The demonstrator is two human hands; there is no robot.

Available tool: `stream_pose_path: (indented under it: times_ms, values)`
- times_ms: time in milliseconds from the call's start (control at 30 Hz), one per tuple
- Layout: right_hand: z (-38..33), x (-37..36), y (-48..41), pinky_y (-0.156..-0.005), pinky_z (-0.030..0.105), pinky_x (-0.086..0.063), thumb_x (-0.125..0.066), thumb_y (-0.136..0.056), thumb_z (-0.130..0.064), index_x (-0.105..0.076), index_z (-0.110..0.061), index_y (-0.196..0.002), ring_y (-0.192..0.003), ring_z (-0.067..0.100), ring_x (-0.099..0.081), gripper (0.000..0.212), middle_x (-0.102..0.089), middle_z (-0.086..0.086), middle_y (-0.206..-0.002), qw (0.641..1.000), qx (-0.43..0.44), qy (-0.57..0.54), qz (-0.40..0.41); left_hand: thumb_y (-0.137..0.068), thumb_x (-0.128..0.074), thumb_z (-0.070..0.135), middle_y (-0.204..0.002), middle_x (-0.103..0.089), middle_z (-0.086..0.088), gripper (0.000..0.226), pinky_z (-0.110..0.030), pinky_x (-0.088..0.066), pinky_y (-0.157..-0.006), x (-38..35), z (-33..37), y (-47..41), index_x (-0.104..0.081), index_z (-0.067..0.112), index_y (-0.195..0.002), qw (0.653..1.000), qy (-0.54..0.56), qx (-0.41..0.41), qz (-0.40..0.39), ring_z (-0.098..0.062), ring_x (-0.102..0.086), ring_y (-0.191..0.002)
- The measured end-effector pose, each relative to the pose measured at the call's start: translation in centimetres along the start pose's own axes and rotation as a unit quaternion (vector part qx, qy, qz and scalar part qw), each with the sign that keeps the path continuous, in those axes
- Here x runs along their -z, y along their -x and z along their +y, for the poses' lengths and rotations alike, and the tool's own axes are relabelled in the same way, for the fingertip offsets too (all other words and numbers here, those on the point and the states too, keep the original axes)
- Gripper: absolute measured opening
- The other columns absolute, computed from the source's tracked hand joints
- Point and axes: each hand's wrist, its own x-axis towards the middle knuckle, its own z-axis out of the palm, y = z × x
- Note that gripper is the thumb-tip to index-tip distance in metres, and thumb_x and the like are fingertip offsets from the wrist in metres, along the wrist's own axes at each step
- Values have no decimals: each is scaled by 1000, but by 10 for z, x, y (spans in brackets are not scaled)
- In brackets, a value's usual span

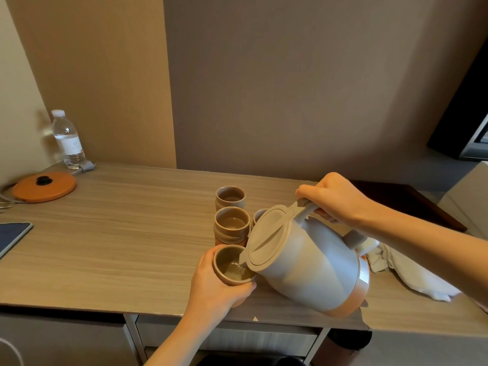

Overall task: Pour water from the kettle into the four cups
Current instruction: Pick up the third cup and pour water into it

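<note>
My right hand (335, 199) grips the handle of a pale grey kettle (311, 268) with an orange base, tilted left with its lid down. Its spout hangs over a brown ceramic cup (229, 268) that my left hand (214, 283) holds near the table's front edge; water lies in that cup. Behind it stands a second cup (231, 224) with liquid inside, and farther back a third cup (230, 198). A fourth cup (258, 216) shows only as a rim, mostly hidden behind the kettle's lid.
A wooden table (118, 247) bears an orange kettle base (44, 186) with a cord at far left, a water bottle (68, 140) behind it, and a dark tablet (12, 236) at the left edge. White cloth (412, 270) lies to the right. A wall stands close behind.
</note>
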Motion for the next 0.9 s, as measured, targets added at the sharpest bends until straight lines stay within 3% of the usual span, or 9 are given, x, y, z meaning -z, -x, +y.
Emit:
stream_pose_path:
  times_ms: [333,767,900]
  values:
    - [2,-2,-5,-43,24,-33,-58,-82,-25,-47,-8,-40,-31,8,-28,47,-38,7,-41,1000,7,25,-1,-42,-96,32,-109,-62,17,81,-26,-52,-85,0,-1,0,-53,40,-110,1000,2,-3,2,-3,-57,-104]
    - [2,-1,-3,-43,23,-32,-58,-81,-25,-49,-5,-43,-30,9,-28,44,-38,2,-37,1000,1,16,-5,-43,-97,30,-110,-61,16,82,-21,-49,-82,0,0,0,-53,38,-112,1000,7,0,1,-5,-57,-105]
    - [3,-2,-3,-44,23,-32,-58,-82,-25,-48,-6,-41,-30,8,-28,46,-37,2,-36,1000,1,17,1,-42,-97,32,-109,-61,16,81,-26,-52,-85,0,-1,0,-53,41,-109,1000,5,2,3,-4,-57,-104]
